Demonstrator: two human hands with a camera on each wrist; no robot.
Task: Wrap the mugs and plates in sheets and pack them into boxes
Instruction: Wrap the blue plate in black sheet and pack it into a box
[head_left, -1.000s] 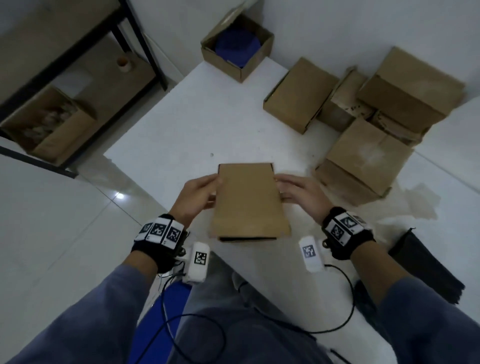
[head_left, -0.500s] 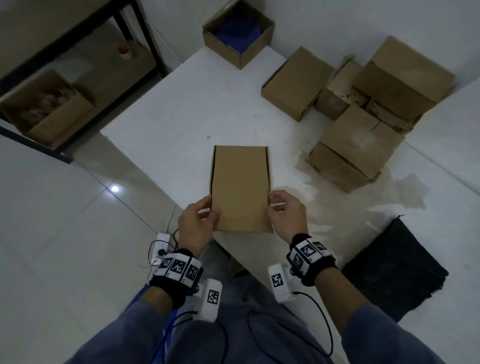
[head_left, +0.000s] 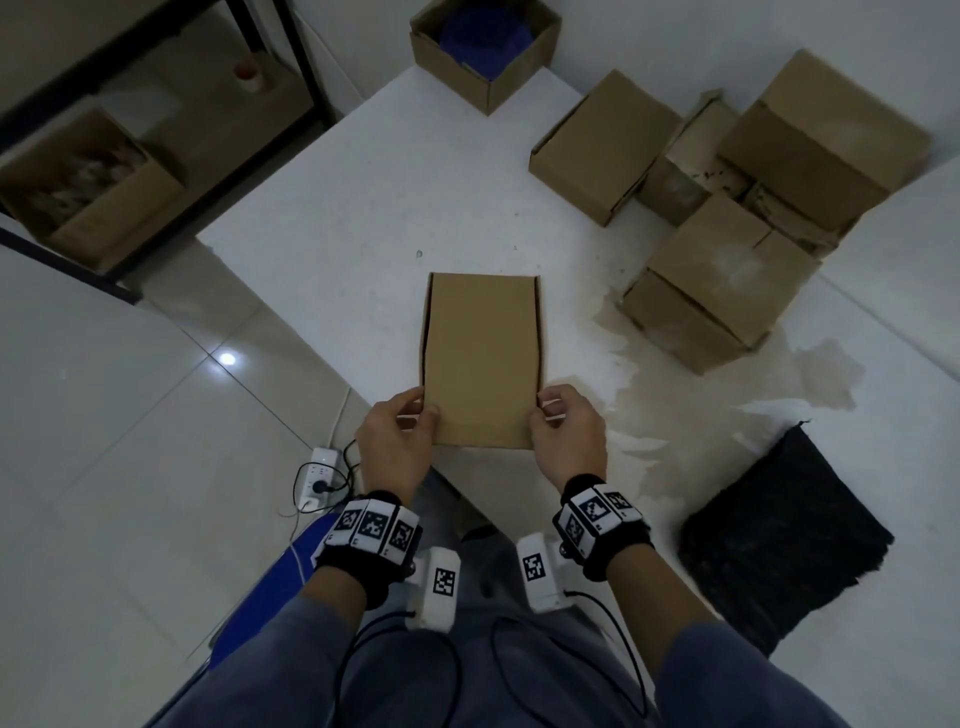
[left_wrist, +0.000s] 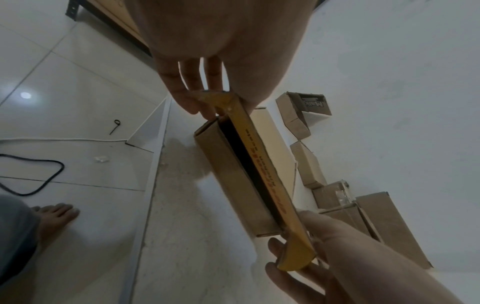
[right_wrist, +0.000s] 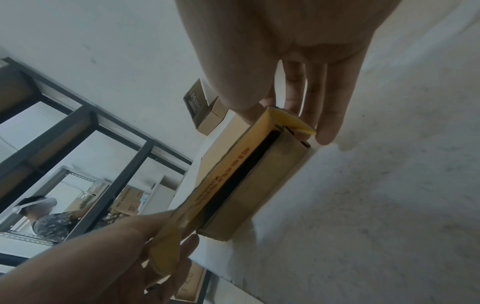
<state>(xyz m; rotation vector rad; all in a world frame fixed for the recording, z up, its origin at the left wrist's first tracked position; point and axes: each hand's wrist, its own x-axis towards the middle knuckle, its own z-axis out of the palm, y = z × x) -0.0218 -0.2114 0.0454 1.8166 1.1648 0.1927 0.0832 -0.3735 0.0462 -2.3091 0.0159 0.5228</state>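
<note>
Two hands have brought the cardboard box (head_left: 480, 358) down onto the white table (head_left: 363, 208), near its front edge. Left hand (head_left: 395, 447) and right hand (head_left: 569, 441) pinch the lid's near corners; closing seems next.

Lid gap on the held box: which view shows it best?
Left wrist: the dark gap under the lid flap of the cardboard box runs full length. Right wrist shows it shorter. Head sees only the lid top.

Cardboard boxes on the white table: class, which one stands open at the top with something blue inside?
The box at the far corner: its top is open, showing blue contents. The box in the hands and the others show only plain cardboard.
</note>
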